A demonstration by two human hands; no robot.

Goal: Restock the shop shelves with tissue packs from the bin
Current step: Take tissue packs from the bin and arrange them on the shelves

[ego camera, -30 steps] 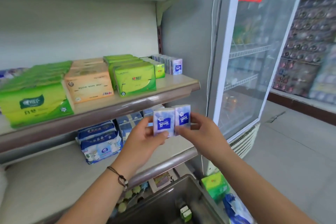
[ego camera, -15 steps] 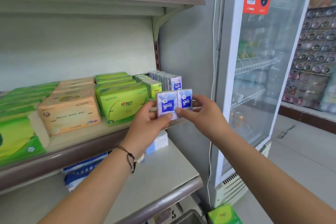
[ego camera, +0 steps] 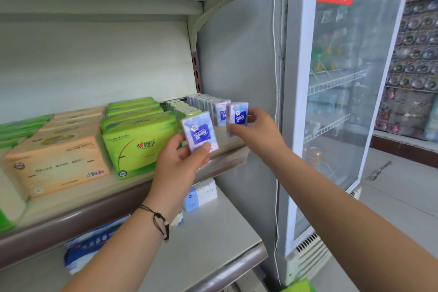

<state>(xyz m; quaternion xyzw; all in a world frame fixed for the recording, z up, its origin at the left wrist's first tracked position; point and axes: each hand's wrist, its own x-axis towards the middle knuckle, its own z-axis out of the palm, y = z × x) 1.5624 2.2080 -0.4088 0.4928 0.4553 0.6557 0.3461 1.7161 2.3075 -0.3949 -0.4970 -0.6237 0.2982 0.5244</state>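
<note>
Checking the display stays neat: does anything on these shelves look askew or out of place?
Little stands out. The pocket pack in the left hand is upside down, its logo inverted. The right hand holds another pack upright at the front of the shelf row.

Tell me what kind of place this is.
Most likely a small shop: shelves stocked with tissue packs, a glass-door fridge beside them, and more stacked goods along the far wall.
</note>
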